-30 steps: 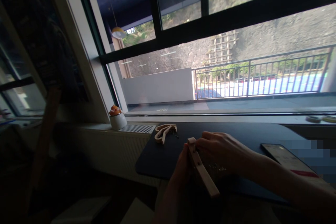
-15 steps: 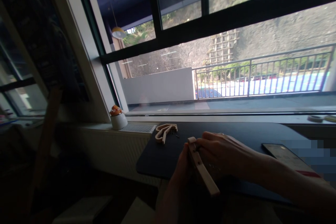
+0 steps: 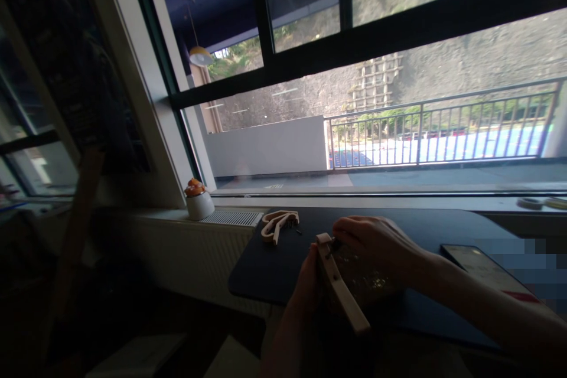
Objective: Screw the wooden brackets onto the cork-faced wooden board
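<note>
My left hand [image 3: 306, 280] is closed around a pale wooden piece [image 3: 344, 295] with a curled top end and dark holes along its narrow edge. It tilts down towards me over the near side of the table. My right hand [image 3: 376, 245] pinches a small dark screw-like piece [image 3: 336, 244] against the upper part of the wood, beside a hole; its exact kind is hard to make out. Another looped wooden piece [image 3: 271, 229] lies at the table's left, with several small dark screws [image 3: 291, 224] beside it. Something brownish with glints [image 3: 372, 277] shows below my right hand.
The dark table [image 3: 252, 274] stands against the window sill. A phone-like flat device [image 3: 482, 271] lies on its right side. A white pot with an orange top [image 3: 199, 201] sits on the sill at left, and tape rolls [image 3: 529, 204] lie at right.
My right hand has lifted slightly and drawn back from the wood's top end, its fingers now gathered in a pinch. The wooden piece and my left hand stay nearly in place.
</note>
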Motion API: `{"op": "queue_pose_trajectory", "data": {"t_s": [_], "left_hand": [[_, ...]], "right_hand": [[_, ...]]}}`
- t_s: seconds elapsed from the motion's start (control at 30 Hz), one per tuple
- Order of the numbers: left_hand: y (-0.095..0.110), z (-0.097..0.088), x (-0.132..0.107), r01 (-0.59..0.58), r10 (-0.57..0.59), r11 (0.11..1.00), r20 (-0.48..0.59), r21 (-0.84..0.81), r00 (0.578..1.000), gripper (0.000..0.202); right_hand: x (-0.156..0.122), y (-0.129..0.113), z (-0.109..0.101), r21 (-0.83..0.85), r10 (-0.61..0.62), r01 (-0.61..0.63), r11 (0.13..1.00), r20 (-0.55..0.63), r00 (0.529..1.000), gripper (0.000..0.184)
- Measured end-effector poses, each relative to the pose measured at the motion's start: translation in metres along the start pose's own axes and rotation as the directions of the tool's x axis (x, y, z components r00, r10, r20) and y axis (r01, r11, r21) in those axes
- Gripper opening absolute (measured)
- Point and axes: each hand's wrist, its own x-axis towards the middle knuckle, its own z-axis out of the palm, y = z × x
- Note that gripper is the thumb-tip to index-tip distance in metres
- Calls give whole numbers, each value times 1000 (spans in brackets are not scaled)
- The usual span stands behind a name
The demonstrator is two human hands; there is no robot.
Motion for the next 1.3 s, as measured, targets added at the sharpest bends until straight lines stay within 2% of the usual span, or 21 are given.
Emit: {"op": "queue_pose_trajectory", "data": {"t_s": [0.13,0.23,0.33,0.43,0.5,0.6,0.73,0.83,0.93,1.03,1.1,1.2,1.3], "left_hand": [[0,-1,1,0,0,1000,0,-10,1000,56],[0,-2,1,13,-13,1000,6,-20,1000,55],[0,-2,1,21,-21,1000,12,-23,1000,54],[1,-1,1,21,-21,1000,24,-17,1000,55],[1,1,0,9,-9,1000,27,-14,1000,56],[1,2,0,-13,13,1000,14,-6,1000,56],[0,1,0,-24,24,1000,-23,3,999,53],[1,1,-2,-16,16,1000,-23,3,1000,53],[4,5,-2,-8,8,1000,-21,4,1000,53],[11,12,2,-20,20,1000,-15,-13,1000,51],[16,17,6,-60,59,997,-23,-39,998,52],[21,22,10,-97,96,994,-42,-40,995,57],[20,24,9,-111,111,994,-48,-8,993,56]], "right_hand": [[-9,-6,-6,116,-137,128,985,77,988,23],[-11,-8,-2,57,-196,191,980,102,975,18],[-8,-9,5,-78,-116,123,989,87,989,14],[-2,-9,7,-167,8,-4,986,19,1000,23],[2,-7,8,-171,61,-61,983,-8,998,27],[3,-5,8,-135,72,-74,988,-15,997,20],[-4,-6,4,-109,-100,106,988,59,993,14],[-10,-12,-6,-166,-180,202,965,136,974,14],[-11,-17,-18,-325,-203,263,908,205,957,21],[-7,-15,-18,-502,-284,363,785,229,931,20],[-5,-12,-9,-594,-337,386,706,198,920,21],[-7,-8,10,-659,-401,403,634,165,901,20],[-12,-10,24,-642,-397,413,646,180,900,12]]}}
